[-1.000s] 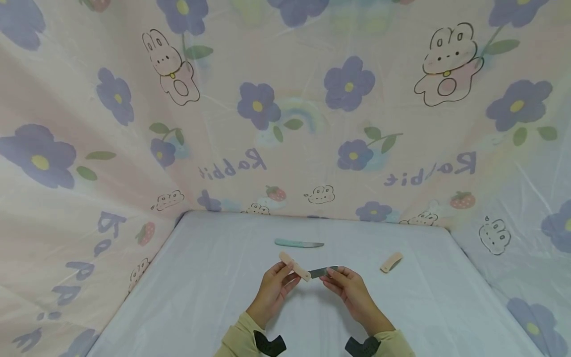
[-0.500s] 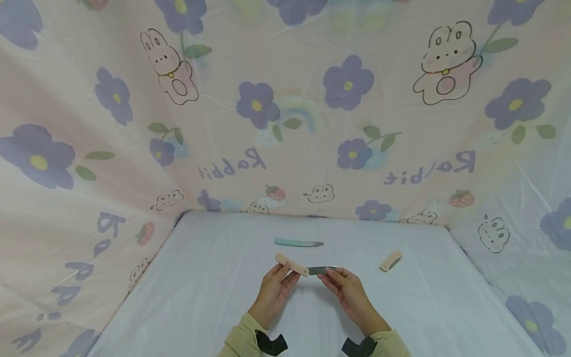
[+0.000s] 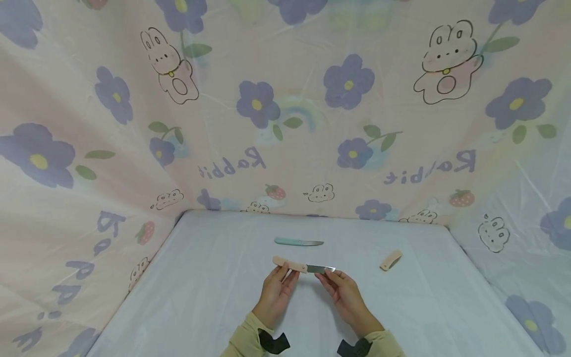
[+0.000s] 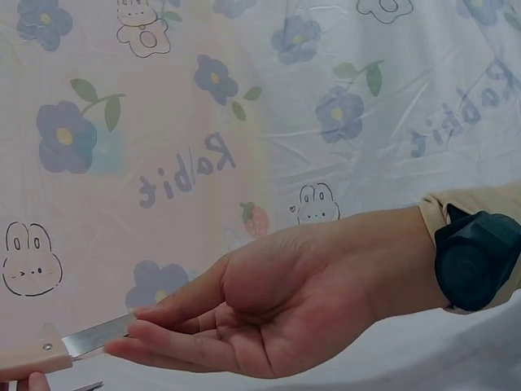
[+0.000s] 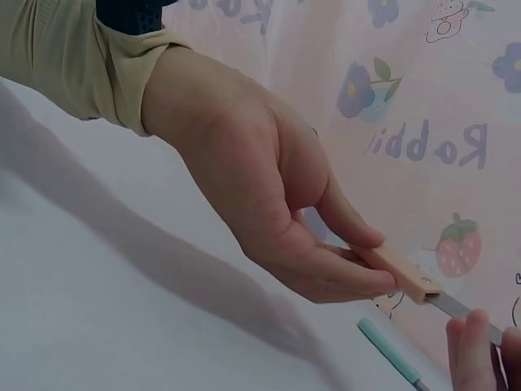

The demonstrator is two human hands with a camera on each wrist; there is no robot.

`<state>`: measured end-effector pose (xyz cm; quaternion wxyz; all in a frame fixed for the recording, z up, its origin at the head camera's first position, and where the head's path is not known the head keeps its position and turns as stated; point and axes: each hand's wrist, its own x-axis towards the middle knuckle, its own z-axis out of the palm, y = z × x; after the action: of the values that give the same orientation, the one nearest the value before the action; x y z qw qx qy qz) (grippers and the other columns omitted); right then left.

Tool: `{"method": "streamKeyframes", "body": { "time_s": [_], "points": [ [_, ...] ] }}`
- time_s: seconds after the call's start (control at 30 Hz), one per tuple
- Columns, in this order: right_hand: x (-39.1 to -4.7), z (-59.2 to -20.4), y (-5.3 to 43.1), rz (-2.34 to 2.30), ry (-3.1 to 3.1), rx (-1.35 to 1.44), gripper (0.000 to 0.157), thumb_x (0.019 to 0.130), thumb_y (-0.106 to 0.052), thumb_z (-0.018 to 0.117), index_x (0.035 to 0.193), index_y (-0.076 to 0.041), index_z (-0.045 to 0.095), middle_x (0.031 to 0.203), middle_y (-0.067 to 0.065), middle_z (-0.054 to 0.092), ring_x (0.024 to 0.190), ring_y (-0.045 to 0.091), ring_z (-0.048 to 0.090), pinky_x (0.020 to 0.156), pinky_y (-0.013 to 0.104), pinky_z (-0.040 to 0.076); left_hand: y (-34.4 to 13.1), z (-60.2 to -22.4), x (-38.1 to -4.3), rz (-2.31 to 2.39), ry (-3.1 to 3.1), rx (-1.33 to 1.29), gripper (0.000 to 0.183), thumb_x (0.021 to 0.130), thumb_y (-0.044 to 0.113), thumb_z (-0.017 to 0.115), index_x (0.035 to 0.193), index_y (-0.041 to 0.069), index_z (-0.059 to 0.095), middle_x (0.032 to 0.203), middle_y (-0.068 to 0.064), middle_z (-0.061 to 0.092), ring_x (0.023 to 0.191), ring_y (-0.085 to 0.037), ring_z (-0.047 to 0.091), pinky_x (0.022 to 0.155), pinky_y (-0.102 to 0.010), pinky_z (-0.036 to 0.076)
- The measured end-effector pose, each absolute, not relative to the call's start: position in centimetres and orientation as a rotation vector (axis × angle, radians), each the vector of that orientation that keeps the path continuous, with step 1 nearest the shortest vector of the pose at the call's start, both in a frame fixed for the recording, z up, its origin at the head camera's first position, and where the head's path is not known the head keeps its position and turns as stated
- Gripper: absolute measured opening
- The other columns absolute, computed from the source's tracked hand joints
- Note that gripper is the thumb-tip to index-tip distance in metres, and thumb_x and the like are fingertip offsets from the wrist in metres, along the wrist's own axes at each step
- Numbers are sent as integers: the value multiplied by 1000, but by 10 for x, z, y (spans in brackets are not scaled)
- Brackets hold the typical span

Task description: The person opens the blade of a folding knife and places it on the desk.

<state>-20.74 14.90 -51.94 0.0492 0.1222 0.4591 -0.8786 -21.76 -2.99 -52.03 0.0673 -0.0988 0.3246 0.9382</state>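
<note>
A folding knife with a peach handle and a shiny steel blade is held level above the white table, blade and handle nearly in line. My left hand pinches the handle between thumb and fingers. At the blade's far end, my right hand pinches the steel near its tip. The left wrist view shows the right hand with the blade between thumb and fingers. In the right wrist view, the left hand grips the handle, and the right fingers are on the blade.
Behind the hands lies a knife with a mint-green handle, its blade pointing right. A second peach folding knife, folded, rests on the white table to the right. Printed cloth walls stand at the back and sides.
The held knife's handle has swung from a steep slant to nearly level, coming almost into line with the blade. The right hand has shifted slightly left; both hands keep their hold.
</note>
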Motion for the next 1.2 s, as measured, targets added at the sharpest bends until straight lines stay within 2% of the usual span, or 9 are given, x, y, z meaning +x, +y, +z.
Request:
{"method": "streamKeyframes", "body": {
  "time_s": [0.33, 0.63, 0.87, 1.03, 1.2],
  "points": [
    [-206, -523, 143, -2728, 1304, 355, 12, 94, 1, 51, 102, 7, 46, 103, 21, 62, 94, 23, 65, 90, 28, 47, -25, -522, -219, 2893, 856, -351, 41, 97, 7, 48, 129, -9, 29, 116, -19, 43, 108, -27, 52, 100, -36, 40],
    [-207, -524, 143, -2698, 1296, 364, 28, 96, -3, 49, 117, 11, 39, 106, 18, 62, 98, 20, 64, 92, 27, 45, -25, -522, -217, 2852, 918, -429, 46, 95, 9, 53, 132, -8, 32, 118, -18, 44, 110, -27, 51, 98, -34, 42],
    [-210, -522, 144, -2652, 1286, 344, 38, 98, -6, 46, 128, 13, 32, 119, 25, 55, 103, 22, 61, 94, 28, 43, -30, -527, -226, 2786, 1123, -471, 41, 94, 9, 56, 126, -9, 39, 111, -19, 54, 103, -24, 58, 97, -38, 43],
    [-216, -520, 146, -2631, 1282, 333, 45, 98, -7, 45, 134, 14, 27, 127, 27, 48, 106, 21, 60, 95, 27, 42, -35, -526, -235, 2728, 1230, -442, 38, 93, 8, 56, 123, -11, 41, 108, -18, 57, 100, -23, 60, 95, -37, 44],
    [-225, -517, 147, -2614, 1315, 334, 46, 99, -7, 44, 135, 14, 28, 122, 26, 52, 108, 22, 58, 97, 29, 41, -41, -526, -246, 2659, 1304, -405, 39, 94, 10, 55, 123, -12, 42, 109, -19, 57, 101, -24, 60, 95, -37, 44]
  ]
}}
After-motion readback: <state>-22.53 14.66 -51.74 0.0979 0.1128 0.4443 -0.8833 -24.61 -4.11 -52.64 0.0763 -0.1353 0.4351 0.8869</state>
